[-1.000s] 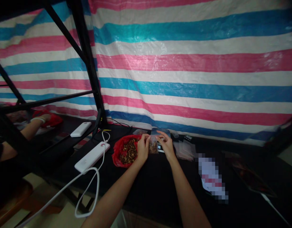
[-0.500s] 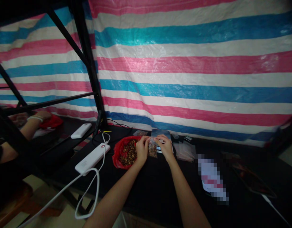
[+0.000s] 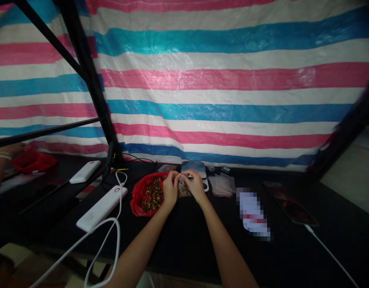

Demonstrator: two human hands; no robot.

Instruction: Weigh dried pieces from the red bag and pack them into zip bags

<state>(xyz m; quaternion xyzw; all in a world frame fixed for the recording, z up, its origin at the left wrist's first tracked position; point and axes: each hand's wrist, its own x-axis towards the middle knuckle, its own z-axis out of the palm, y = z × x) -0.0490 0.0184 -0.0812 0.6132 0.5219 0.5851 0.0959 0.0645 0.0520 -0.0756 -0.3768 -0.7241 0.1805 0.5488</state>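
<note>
My left hand [image 3: 170, 189] and my right hand [image 3: 196, 186] pinch the top edge of a small clear plastic bag [image 3: 183, 190] filled with brown pieces, held between them just above the black table [image 3: 190, 236]. Right beside my left hand lies an open red plastic bag [image 3: 139, 191] heaped with the same brown pieces [image 3: 151, 194]. A small scale with a shiny pan [image 3: 194, 168] stands directly behind my hands.
A stack of empty clear bags [image 3: 222, 185] lies right of the scale. Two white power banks [image 3: 100, 207] [image 3: 84, 171] with white cables sit at left. A phone [image 3: 290, 202] on a cable lies at right. Another person's arm [image 3: 0, 166] reaches a red bag [image 3: 32, 160] far left.
The view has swung to the right, so everything sits further left in the picture. My hands have closed in together on the top of the small bag.
</note>
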